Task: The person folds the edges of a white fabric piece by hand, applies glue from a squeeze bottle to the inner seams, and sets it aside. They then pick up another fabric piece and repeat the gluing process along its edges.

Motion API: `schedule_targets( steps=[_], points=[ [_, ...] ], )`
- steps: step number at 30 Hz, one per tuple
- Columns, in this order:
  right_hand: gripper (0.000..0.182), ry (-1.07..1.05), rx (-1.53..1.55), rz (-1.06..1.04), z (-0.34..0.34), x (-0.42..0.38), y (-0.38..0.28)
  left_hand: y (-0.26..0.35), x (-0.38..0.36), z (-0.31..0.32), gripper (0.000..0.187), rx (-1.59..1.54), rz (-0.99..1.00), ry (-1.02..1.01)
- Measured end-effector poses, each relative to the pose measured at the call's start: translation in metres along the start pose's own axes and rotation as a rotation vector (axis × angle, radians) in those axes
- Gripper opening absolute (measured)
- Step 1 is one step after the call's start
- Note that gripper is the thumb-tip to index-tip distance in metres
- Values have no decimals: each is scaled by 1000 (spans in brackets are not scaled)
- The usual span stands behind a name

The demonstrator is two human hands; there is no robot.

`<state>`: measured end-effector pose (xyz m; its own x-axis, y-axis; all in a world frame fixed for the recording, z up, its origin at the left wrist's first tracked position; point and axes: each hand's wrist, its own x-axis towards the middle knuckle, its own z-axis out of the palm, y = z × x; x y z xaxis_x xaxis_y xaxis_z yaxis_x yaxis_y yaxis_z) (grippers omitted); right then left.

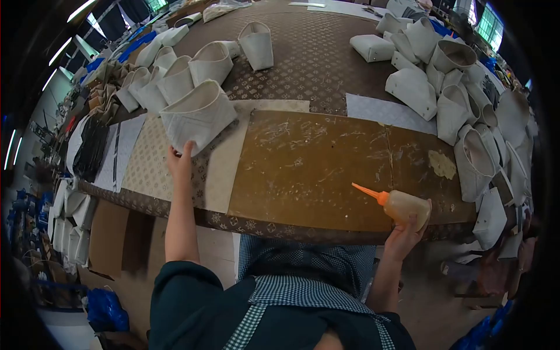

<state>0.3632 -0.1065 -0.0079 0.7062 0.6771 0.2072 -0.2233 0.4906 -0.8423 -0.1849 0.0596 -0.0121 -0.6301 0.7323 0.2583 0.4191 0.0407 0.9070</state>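
My left hand [179, 160] is closed on the lower edge of a white, open-topped pouch [195, 119] with stitched lines on its front. The pouch is tilted, its oval mouth facing up, above the left part of the table. In my right hand [403, 236] is a squeeze glue bottle [408, 208], fingers wrapped round its lower side. Its body is translucent and tan, and its long orange nozzle [367, 191] points left over a brown board [303, 169]. Dried glue-like smears mark the board.
Several similar white pouches [211, 63] stand at the back left; another pile of white pieces [449, 87] covers the right side. Dark folded material [92, 149] lies at the left edge. A white sheet [391, 114] lies behind the board. A cardboard box [111, 239] stands below the table.
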Motion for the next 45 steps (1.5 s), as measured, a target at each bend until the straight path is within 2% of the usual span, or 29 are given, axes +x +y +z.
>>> schedule_targets(
  steps=[4,5,7,8,10,11,12,15,16,19,20,22,23,27,29,31,33,35,36,39,40,43,45],
  points=[
    [65,13,33,46,6,-2,-3,-8,30,15,59,85,-83,-16],
    [66,34,49,63,11,-3,-6,-24,52,25,59,275,72,63],
    [66,61,70,71,7,-5,-8,-34,93,53,63,404,178,86],
    [66,59,80,72,3,-5,-3,-24,106,66,67,365,117,30],
    [67,51,110,74,1,-1,-3,-17,134,101,73,38,-179,-93],
    [68,52,132,76,1,-1,-4,16,125,113,76,-116,-328,-148],
    [68,52,157,83,0,0,-4,41,99,131,84,-239,-279,-53],
    [70,111,193,27,-14,10,-10,0,114,191,62,-24,-115,-66],
    [70,134,200,12,-20,16,-13,14,88,200,64,-294,-116,-238],
    [70,191,202,-80,-43,41,-28,46,20,247,67,-338,123,-137],
    [71,215,180,-107,-52,49,-32,74,-7,257,62,-354,123,-130],
    [72,261,149,-160,-68,67,-34,84,-20,288,51,-397,73,-238],
    [73,275,133,-172,-73,74,-32,107,-40,301,42,-415,109,-302],
    [80,301,98,-211,-86,80,-27,160,-90,381,36,-360,211,-677],
    [84,313,91,-202,-84,78,-27,195,-123,424,38,-403,87,-755],
    [88,336,82,-182,-84,77,-28,202,-127,482,45,-438,64,-909],
    [91,353,84,-164,-84,76,-29,231,-146,526,57,-428,67,-816],
    [92,353,63,-167,-85,78,-28,262,-147,553,65,-282,9,-914],
    [92,344,43,-175,-85,78,-27,273,-148,560,69,-204,-22,-960],
    [91,330,9,-189,-86,76,-25,288,-160,565,73,-133,15,-918],
    [91,325,9,-201,-86,76,-24,285,-160,565,70,-178,1,-936],
    [89,313,24,-194,-85,76,-25,261,-173,551,70,-467,38,-814],
    [88,330,59,-187,-89,76,-23,252,-173,515,66,-531,-72,-827]
  ],
)
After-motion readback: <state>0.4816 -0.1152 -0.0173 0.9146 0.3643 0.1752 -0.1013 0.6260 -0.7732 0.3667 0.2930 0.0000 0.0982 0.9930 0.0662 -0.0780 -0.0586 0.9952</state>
